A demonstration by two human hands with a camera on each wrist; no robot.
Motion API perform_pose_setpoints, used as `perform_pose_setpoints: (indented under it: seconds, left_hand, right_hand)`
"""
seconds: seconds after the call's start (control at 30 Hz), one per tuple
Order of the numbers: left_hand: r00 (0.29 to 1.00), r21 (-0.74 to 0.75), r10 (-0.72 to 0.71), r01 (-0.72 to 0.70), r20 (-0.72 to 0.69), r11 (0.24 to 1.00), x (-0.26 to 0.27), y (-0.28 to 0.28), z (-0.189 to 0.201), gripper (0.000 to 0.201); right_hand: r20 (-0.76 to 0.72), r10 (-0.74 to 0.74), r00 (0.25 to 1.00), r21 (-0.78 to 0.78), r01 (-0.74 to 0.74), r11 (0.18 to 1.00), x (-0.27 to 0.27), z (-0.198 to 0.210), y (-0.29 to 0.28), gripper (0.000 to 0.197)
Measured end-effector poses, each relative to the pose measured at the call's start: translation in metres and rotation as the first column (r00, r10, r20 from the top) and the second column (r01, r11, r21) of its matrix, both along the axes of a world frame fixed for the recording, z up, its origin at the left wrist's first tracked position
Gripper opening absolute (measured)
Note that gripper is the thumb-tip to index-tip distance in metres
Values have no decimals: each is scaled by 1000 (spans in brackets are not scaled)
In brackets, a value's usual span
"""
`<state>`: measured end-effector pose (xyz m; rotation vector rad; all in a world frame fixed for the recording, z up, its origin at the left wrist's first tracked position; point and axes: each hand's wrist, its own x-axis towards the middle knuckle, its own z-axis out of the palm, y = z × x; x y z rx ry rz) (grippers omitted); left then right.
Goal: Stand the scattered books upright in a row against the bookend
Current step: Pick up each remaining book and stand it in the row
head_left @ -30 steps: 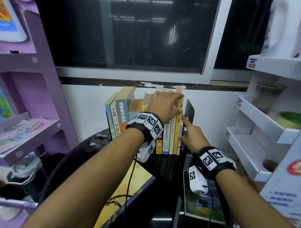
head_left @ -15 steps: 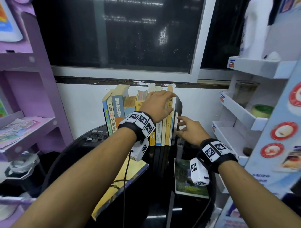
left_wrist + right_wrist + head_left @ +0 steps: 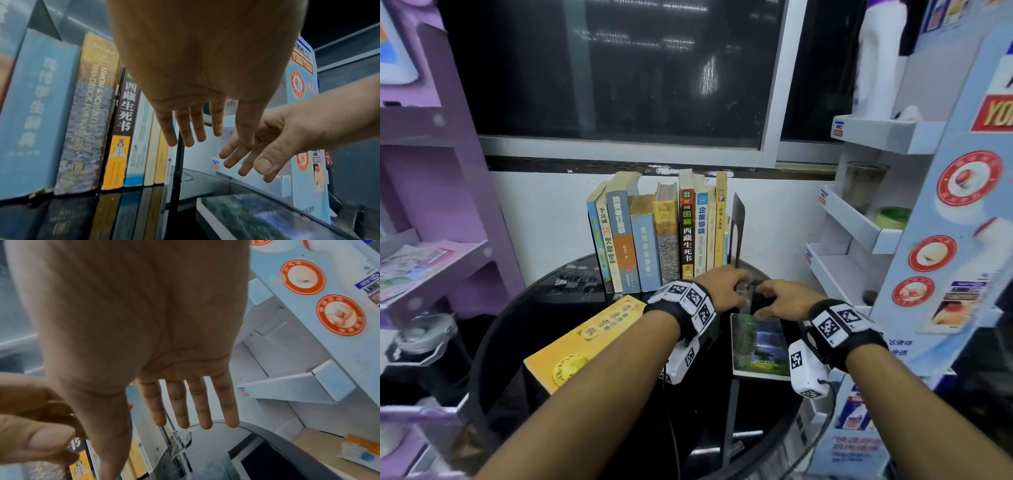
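Note:
Several books (image 3: 657, 236) stand upright in a row at the back of the round black table (image 3: 544, 308), and the black bookend (image 3: 737, 233) closes the row's right end. A yellow book (image 3: 585, 342) lies flat at the front left. Just right of it, a green landscape-cover book (image 3: 756, 346) also lies flat. My left hand (image 3: 734, 286) hovers low before the row's right end, fingers straight (image 3: 185, 129), holding nothing. My right hand (image 3: 774, 296) is close beside it, over the green book's far edge, fingers spread (image 3: 195, 402) and empty.
A purple shelf unit (image 3: 448, 192) stands at the left and a white and blue display rack (image 3: 866, 222) at the right, both close to the table. A dark window (image 3: 619, 68) and white wall are behind the books. A grey lidded jug (image 3: 421, 339) sits lower left.
My left hand has come down off the tops of the books, and my right hand has left the bookend. Both now hang low in front of the row, which stands on its own.

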<state>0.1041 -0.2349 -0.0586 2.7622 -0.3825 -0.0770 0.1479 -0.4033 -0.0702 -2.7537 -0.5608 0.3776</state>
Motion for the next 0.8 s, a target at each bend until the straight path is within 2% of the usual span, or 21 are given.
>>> perform_pose_setpoints:
  seconds: [0.17, 0.37, 0.63, 0.8]
  left_hand:
    - [985, 77, 44, -32, -166, 997, 5, -10, -23, 63]
    - [944, 86, 80, -54, -322, 995, 6, -18, -36, 75]
    - [961, 196, 76, -24, -266, 980, 9, -27, -37, 83]
    - [967, 185, 78, -32, -243, 982, 11, -26, -43, 84]
  right_hand:
    - [-63, -14, 998, -43, 11, 999, -2, -15, -7, 72]
    - [-81, -12, 997, -92, 5, 996, -4, -23, -13, 79]
    - [-54, -3, 999, -113, -3, 994, -1, -27, -11, 83]
    - [-62, -8, 998, -83, 3, 997, -1, -28, -11, 80]
